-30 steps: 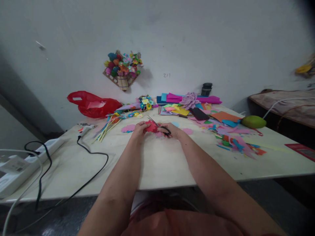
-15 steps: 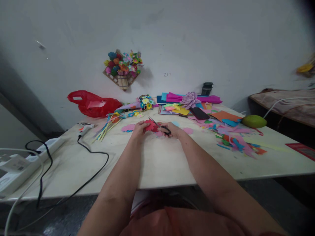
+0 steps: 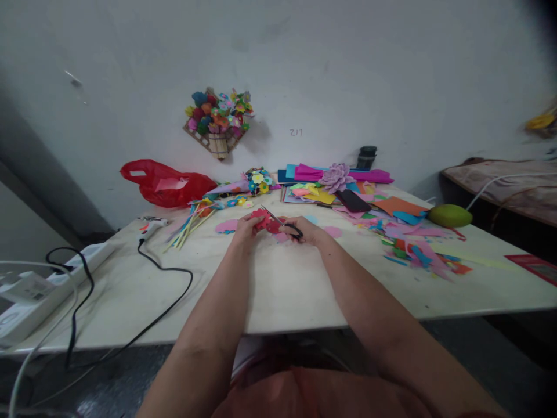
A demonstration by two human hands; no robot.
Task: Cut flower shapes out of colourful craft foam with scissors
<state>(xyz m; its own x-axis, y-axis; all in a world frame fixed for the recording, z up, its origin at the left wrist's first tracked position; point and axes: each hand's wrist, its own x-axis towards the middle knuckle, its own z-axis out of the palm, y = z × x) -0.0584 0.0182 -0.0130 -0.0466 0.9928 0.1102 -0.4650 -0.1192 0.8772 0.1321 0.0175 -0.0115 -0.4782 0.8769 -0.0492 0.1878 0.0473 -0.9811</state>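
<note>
My left hand [image 3: 246,224] pinches a red scalloped paper piece [image 3: 260,219] above the middle of the table. Black-handled scissors [image 3: 295,230] are in my right hand [image 3: 305,229], their blades pointing up and left across the red paper. More red paper [image 3: 274,226] shows between the hands. Pink scalloped pieces lie on the table, one left of my left hand [image 3: 226,226] and one right of my right hand [image 3: 333,231]. How far the blades are apart is too small to tell.
Colored sheets and a purple flower [image 3: 336,177] lie at the back. Scraps [image 3: 420,252], a phone [image 3: 353,201] and a green oval object [image 3: 449,215] are on the right. At the left are a red bag [image 3: 169,186], a glue gun [image 3: 152,228] and a power strip [image 3: 56,296].
The red paper in my left hand has turned and risen slightly. The scissors and both arms have stayed nearly in place.
</note>
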